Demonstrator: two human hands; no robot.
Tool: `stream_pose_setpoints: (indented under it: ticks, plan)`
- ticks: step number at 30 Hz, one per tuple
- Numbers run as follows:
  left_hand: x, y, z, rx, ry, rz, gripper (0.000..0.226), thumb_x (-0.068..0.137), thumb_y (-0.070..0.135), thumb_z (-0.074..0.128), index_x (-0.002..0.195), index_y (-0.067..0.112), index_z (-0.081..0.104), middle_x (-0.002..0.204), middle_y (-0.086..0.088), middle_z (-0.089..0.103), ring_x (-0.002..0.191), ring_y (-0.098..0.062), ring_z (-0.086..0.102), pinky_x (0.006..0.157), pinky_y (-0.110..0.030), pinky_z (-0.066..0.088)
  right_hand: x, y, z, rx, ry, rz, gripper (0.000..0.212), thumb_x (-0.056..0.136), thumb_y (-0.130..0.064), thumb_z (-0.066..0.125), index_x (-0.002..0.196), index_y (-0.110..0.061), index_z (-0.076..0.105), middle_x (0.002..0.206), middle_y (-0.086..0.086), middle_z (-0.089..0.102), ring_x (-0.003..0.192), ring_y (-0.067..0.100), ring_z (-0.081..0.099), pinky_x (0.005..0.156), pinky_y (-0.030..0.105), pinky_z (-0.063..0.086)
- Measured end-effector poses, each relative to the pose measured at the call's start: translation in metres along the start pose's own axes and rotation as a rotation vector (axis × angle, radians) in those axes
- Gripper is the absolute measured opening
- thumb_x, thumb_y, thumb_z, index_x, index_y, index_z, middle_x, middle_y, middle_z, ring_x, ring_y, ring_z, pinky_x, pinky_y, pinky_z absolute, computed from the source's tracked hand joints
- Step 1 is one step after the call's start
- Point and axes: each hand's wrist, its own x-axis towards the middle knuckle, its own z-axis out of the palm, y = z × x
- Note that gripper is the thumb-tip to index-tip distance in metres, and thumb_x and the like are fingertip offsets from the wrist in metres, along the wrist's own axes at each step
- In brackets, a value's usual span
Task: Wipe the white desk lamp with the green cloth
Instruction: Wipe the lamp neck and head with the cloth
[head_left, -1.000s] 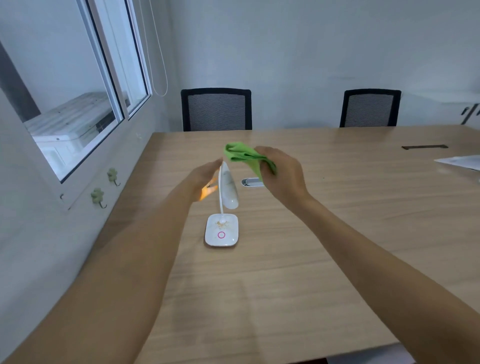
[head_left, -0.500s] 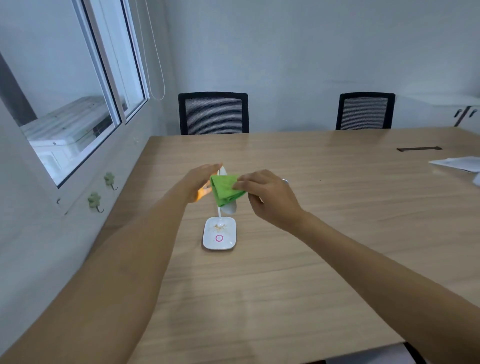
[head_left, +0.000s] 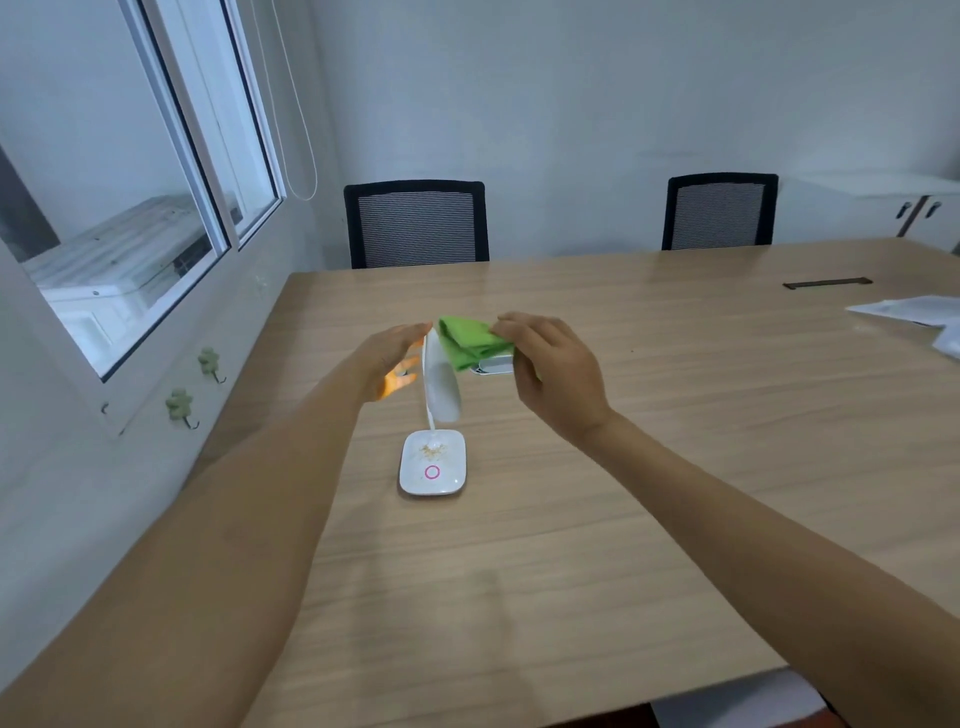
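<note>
The white desk lamp (head_left: 441, 382) stands on the wooden table, its head tilted up over a square base (head_left: 432, 464) with a pink ring and some crumbs. My left hand (head_left: 394, 358) cups the left side of the lamp head, fingers lit orange by its light. My right hand (head_left: 550, 371) pinches the folded green cloth (head_left: 467, 340), which rests against the top right end of the lamp head.
A small silver-white object (head_left: 493, 366) lies on the table (head_left: 623, 467) just behind the cloth. Papers (head_left: 909, 310) sit at the far right. Two black mesh chairs (head_left: 418, 223) stand at the far edge. The window wall with green hooks (head_left: 182, 405) runs along the left.
My right hand has slid the green cloth from the lower part of the lamp head back up to its top end. My left hand has stayed at the lamp's side.
</note>
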Motion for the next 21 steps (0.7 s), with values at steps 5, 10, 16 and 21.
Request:
stream_pose_setpoints:
  ticks: [5,10,16,21]
  plan:
    - [0.005,0.000,-0.002,-0.018,0.019,0.014,0.040,0.069,0.037,0.076,0.105,0.023,0.066,0.130,-0.003,0.061,0.117,-0.021,0.058,0.103,-0.038,0.046,0.005,-0.012,0.016,0.052,-0.186,-0.023,0.041,0.074,-0.003,0.042,0.100,-0.009,0.072,0.102,0.007,0.074,0.088,0.029,0.068,0.075,0.029,0.055]
    - [0.005,0.001,0.000,0.025,0.032,0.037,0.054,0.080,0.040,0.068,0.127,0.017,0.056,0.133,-0.002,0.056,0.122,-0.022,0.051,0.102,-0.038,0.044,-0.028,-0.016,0.009,0.052,-0.165,-0.204,0.036,0.072,0.006,0.051,0.097,-0.006,0.073,0.094,0.009,0.074,0.080,0.030,0.067,0.072,0.035,0.055]
    - [0.003,0.002,-0.002,0.050,0.044,0.007,0.056,0.077,0.042,0.070,0.127,0.022,0.055,0.135,0.001,0.055,0.126,-0.021,0.049,0.111,-0.041,0.038,-0.044,-0.016,-0.005,0.002,0.049,-0.342,0.029,0.079,0.002,0.053,0.095,-0.009,0.074,0.097,0.008,0.076,0.082,0.028,0.067,0.072,0.032,0.053]
    - [0.004,0.003,-0.002,0.006,0.051,-0.009,0.036,0.071,0.037,0.075,0.104,0.027,0.068,0.132,0.000,0.060,0.121,-0.021,0.056,0.108,-0.042,0.041,-0.006,-0.009,0.006,-0.054,0.032,-0.156,0.033,0.077,0.002,0.049,0.099,-0.010,0.071,0.100,0.006,0.074,0.088,0.027,0.066,0.075,0.033,0.045]
